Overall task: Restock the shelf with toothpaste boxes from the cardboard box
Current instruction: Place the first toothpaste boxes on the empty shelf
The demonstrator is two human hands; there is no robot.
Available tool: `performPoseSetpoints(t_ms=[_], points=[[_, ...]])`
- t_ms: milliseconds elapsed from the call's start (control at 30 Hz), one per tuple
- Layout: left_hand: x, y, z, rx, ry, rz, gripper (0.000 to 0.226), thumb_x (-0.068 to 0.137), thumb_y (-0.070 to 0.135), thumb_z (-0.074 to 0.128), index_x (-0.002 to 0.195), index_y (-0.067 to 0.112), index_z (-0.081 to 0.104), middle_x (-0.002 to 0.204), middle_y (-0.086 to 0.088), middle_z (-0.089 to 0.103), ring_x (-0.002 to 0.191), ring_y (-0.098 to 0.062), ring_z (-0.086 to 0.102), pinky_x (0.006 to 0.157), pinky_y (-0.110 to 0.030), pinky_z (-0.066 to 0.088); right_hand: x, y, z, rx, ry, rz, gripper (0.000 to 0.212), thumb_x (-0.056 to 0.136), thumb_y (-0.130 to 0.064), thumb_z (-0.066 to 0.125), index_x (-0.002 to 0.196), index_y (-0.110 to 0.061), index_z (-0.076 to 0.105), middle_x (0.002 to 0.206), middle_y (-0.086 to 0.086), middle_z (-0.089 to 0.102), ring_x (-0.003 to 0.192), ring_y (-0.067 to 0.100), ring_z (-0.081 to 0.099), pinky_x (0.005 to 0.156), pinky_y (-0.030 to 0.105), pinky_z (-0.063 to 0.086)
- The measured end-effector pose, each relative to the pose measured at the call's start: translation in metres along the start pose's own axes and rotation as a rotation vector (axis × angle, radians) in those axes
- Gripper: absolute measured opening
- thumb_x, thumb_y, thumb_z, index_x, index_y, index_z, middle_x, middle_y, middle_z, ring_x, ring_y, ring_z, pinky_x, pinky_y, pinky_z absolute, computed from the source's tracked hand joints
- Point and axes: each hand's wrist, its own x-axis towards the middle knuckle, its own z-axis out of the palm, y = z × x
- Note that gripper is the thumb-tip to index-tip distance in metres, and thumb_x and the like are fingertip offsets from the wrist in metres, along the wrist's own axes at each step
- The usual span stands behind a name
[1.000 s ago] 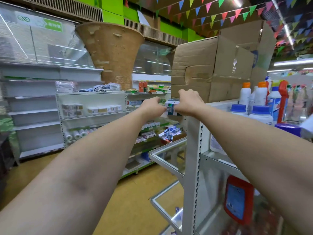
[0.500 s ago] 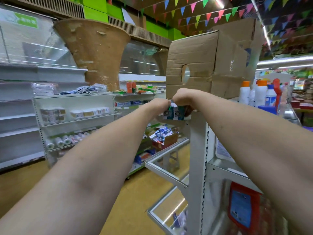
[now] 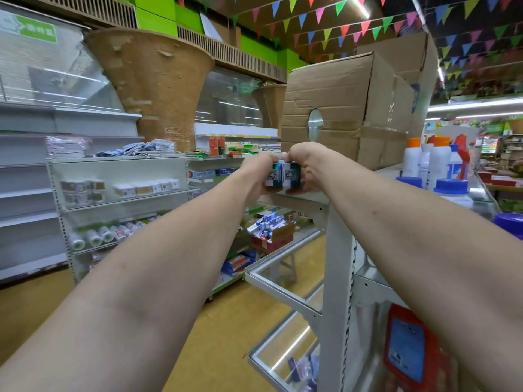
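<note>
1. Two toothpaste boxes (image 3: 283, 175), ends toward cam, pinched side by side: left hand (image 3: 259, 172) and right hand (image 3: 308, 165) each clamp one, just below the cardboard box (image 3: 339, 108) on the top shelf (image 3: 308, 198).
2. Step, I'd say: carrying stock out.
3. Next: bring boxes to a display shelf w/o dropping.

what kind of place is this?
Most likely a small supermarket or general store: white retail shelving stocked with packaged goods, detergent bottles on the near rack, and pennant bunting overhead.
</note>
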Motion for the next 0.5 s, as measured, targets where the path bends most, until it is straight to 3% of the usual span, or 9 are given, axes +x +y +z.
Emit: performPoseSetpoints(t_ms=[100, 200, 267, 300, 333, 367, 433, 500], points=[[-0.007, 0.004, -0.011, -0.117, -0.005, -0.028, 0.014, 0.097, 0.017, 0.062, 0.107, 0.007, 0.061, 0.108, -0.018, 0.072, 0.1, -0.029, 0.071, 0.088, -0.047, 0.061, -0.006, 0.003, 0.006, 0.137, -0.029, -0.104, 0.009, 0.091, -0.017, 0.066, 0.097, -0.009, 0.066, 0.092, 0.015, 0.075, 0.068, 0.029, 0.073, 0.052, 0.035, 0.057], [-0.026, 0.013, -0.022, -0.094, 0.018, -0.041, 0.021, 0.098, 0.012, 0.061, 0.117, 0.004, 0.058, 0.113, -0.02, 0.069, 0.098, -0.029, 0.071, 0.08, -0.04, 0.063, 0.026, 0.004, 0.023, 0.215, -0.033, -0.124, 0.018, 0.089, -0.014, 0.065, 0.107, -0.011, 0.065, 0.099, 0.019, 0.073, 0.073, 0.033, 0.071, 0.057, 0.039, 0.059], [-0.039, 0.016, -0.026, -0.054, -0.015, -0.005, 0.037, 0.106, 0.006, 0.045, 0.143, 0.003, 0.046, 0.122, -0.029, 0.059, 0.121, -0.036, 0.06, 0.099, -0.034, 0.055, 0.16, 0.004, 0.044, 0.189, 0.004, -0.147, 0.026, 0.09, -0.025, 0.054, 0.112, -0.029, 0.066, 0.125, 0.027, 0.062, 0.064, 0.041, 0.056, 0.056, 0.057, 0.056], [-0.046, 0.014, -0.035, -0.019, -0.021, 0.026, 0.043, 0.109, 0.004, 0.035, 0.151, 0.002, 0.035, 0.123, -0.032, 0.053, 0.133, -0.038, 0.05, 0.112, -0.035, 0.042, 0.184, 0.008, 0.061, 0.182, -0.029, -0.136, 0.028, 0.089, -0.035, 0.047, 0.109, -0.037, 0.066, 0.14, 0.027, 0.052, 0.061, 0.038, 0.047, 0.056, 0.067, 0.051], [-0.052, 0.013, -0.043, -0.032, -0.032, 0.015, 0.044, 0.109, 0.003, 0.032, 0.153, 0.001, 0.031, 0.119, -0.029, 0.053, 0.13, -0.039, 0.051, 0.113, -0.038, 0.04, 0.178, 0.011, 0.071, 0.193, -0.1, -0.145, 0.024, 0.091, -0.037, 0.046, 0.102, -0.034, 0.067, 0.14, 0.025, 0.052, 0.062, 0.037, 0.046, 0.06, 0.069, 0.051], [-0.056, 0.014, -0.056, -0.06, -0.032, -0.015, 0.041, 0.108, 0.002, 0.037, 0.149, 0.001, 0.036, 0.121, -0.026, 0.055, 0.114, -0.037, 0.061, 0.102, -0.042, 0.051, 0.155, 0.01, 0.078, 0.243, -0.166, -0.151, 0.017, 0.094, -0.028, 0.05, 0.099, -0.025, 0.065, 0.125, 0.025, 0.061, 0.067, 0.038, 0.053, 0.065, 0.062, 0.055], [-0.056, 0.015, -0.082, -0.112, 0.116, -0.081, 0.039, 0.099, 0.0, 0.047, 0.137, -0.002, 0.039, 0.124, -0.022, 0.058, 0.082, -0.032, 0.068, 0.071, -0.049, 0.06, 0.013, 0.002, 0.076, 0.322, -0.263, -0.132, 0.016, 0.095, -0.01, 0.051, 0.108, -0.009, 0.059, 0.1, 0.016, 0.065, 0.078, 0.032, 0.063, 0.062, 0.041, 0.056], [-0.056, 0.007, -0.115, -0.193, 0.237, -0.125, 0.043, 0.089, 0.002, 0.049, 0.131, 0.004, 0.039, 0.123, -0.021, 0.058, 0.073, -0.033, 0.069, 0.056, -0.041, 0.059, -0.019, 0.005, 0.076, 0.4, -0.255, -0.129, 0.027, 0.091, -0.013, 0.051, 0.117, -0.007, 0.056, 0.104, 0.014, 0.063, 0.083, 0.031, 0.063, 0.06, 0.037, 0.055]])
